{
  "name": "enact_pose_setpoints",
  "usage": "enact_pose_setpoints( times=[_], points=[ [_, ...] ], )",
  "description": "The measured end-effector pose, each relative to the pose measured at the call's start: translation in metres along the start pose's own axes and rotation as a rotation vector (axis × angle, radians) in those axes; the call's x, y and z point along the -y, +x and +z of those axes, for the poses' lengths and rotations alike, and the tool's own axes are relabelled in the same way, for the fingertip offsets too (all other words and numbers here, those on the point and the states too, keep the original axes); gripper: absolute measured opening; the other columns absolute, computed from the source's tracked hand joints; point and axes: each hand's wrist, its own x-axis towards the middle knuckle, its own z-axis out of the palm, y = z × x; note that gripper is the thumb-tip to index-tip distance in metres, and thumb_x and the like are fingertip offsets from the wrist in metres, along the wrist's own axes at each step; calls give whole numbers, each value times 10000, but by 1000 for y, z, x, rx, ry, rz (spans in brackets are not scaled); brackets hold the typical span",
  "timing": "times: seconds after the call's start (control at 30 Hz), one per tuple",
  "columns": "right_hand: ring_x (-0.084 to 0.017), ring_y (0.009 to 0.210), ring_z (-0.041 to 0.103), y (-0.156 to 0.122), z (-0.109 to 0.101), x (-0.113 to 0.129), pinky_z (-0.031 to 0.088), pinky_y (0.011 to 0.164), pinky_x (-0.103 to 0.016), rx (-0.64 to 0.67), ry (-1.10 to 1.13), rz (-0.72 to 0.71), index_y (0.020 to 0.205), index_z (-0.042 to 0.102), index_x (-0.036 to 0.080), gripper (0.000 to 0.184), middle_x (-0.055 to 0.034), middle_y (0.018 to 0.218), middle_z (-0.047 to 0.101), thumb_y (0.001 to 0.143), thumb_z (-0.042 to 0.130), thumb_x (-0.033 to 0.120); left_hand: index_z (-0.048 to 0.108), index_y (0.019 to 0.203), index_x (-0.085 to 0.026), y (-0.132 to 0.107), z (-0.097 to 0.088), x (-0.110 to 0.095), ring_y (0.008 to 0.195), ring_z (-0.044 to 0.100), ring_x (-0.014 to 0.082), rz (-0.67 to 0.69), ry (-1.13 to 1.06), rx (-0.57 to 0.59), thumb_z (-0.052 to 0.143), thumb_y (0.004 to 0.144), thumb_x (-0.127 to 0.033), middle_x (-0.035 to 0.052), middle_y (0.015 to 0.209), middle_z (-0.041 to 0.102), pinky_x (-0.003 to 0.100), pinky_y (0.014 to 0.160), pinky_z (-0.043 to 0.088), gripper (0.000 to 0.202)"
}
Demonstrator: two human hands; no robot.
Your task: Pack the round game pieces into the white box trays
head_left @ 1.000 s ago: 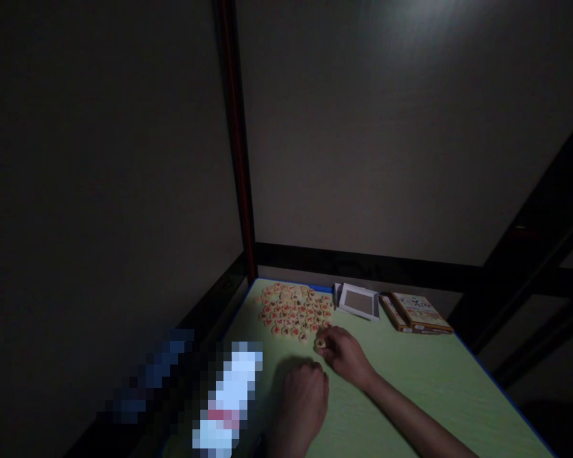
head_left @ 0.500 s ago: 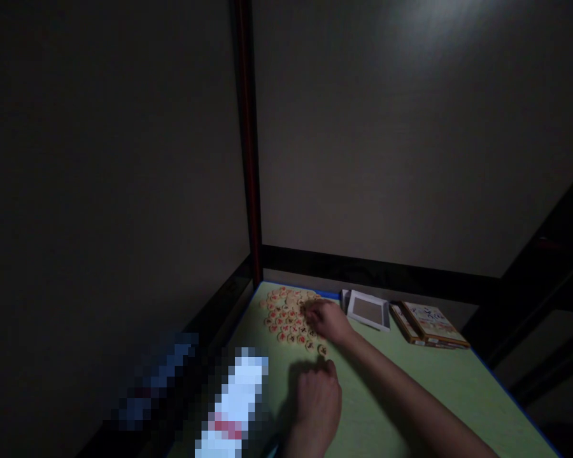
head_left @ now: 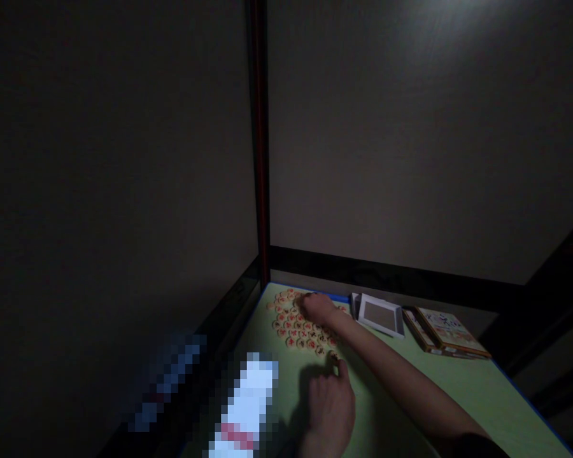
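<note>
Round wooden xiangqi pieces [head_left: 291, 333] with red or dark characters lie face up in a close cluster on the green tabletop [head_left: 391, 397]. My right hand [head_left: 319, 308] reaches over the far part of the cluster, its fingers bent down together among the pieces. What those fingertips hold is hidden. Nearer to me, my left hand [head_left: 333, 399] lies at the cluster's front edge. One finger stretches out to a dark-marked piece [head_left: 333, 355] and seems to touch it, while the other fingers are curled.
Right of the pieces lies a shallow white box [head_left: 381, 316]. Printed flat boxes [head_left: 451, 333] lie farther right. Walls close in behind the table and on the left. A pixelated bright strip [head_left: 243, 407] shows at the lower left.
My right hand has moved left and farther over the cluster. My left finger now reaches the nearest piece. The whole view has shifted slightly.
</note>
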Motion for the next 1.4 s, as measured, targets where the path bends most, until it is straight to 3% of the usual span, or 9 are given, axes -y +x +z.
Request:
enact_pose_setpoints(
  times=[0.33, 0.5, 0.67, 0.8, 1.03, 1.4],
  points=[
    [-329, 1045, 642, -3, -1, -8, 484, 858, -358, -50, 168, -36, 1029, 674, 74, 261, -251, 1141, 670, 778, 606, 92, 417, 1447, -110, 1, -3, 1, 904, 705, 274, -7, -13, -12, 437, 929, -153, 172, 921, 724, 357, 753, 511, 520],
    [-230, 839, 672, -6, 2, -30, 490, 726, -293, -125, 413, -38, 977, 638, 89, 184, -164, 928, 720, 877, 529, 199, 446, 1435, -146, 0, -2, 2, 895, 711, 268, 3, 13, -43, 448, 935, -165, 153, 922, 729, 347, 739, 524, 500],
    [-141, 645, 647, -6, 14, -46, 474, 562, -218, -134, 681, -92, 1011, 617, 121, 200, -56, 766, 713, 848, 531, 199, 444, 1435, -122, 0, -2, 2, 855, 719, 257, -6, 47, -85, 467, 933, -162, 142, 889, 733, 326, 712, 534, 503],
    [-146, 668, 661, -2, 22, -48, 491, 582, -225, -141, 783, -129, 905, 629, 133, 156, -41, 748, 704, 763, 606, 194, 487, 1408, -150, 0, -1, 2, 832, 723, 249, -2, 52, -110, 497, 928, -177, 131, 870, 736, 311, 694, 535, 481],
    [-147, 677, 612, 3, 28, -41, 419, 615, -222, -211, 637, -46, 764, 630, 169, 156, -5, 717, 673, 626, 625, 98, 502, 1396, -150, -1, 2, 2, 822, 723, 256, 10, 49, -126, 505, 922, -180, 129, 849, 734, 320, 686, 538, 475],
    [-149, 719, 619, 9, 25, -24, 403, 652, -209, -125, 397, -136, 720, 699, 166, 250, -29, 785, 717, 611, 534, 13, 456, 1428, -135, -2, -1, 2, 852, 715, 251, -2, 33, -104, 486, 931, -187, 141, 893, 727, 320, 721, 533, 500]
  ],
)
